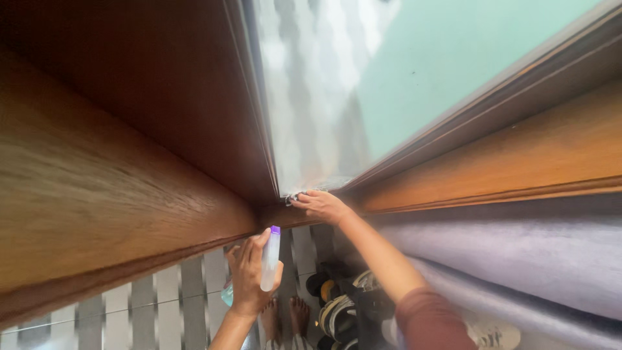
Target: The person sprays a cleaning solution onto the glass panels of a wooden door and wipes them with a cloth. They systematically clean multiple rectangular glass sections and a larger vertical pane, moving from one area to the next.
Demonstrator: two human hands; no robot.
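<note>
My left hand [249, 275] grips a clear spray bottle [269, 260] with a purple top, held upright below the wooden window frame [194, 136]. My right hand [322, 206] reaches up to the bottom corner of the window glass [337, 91] and presses a small pale cloth [295, 196] against it; most of the cloth is hidden under the fingers. The glass looks smeared and streaky over its left part and shows a green surface behind it at the right.
Broad brown wooden frame parts run along the left and the right [518, 162]. Below lie grey and white floor tiles [162, 304], my bare feet [285, 317], several shoes [350, 304] and a grey wall ledge [518, 259].
</note>
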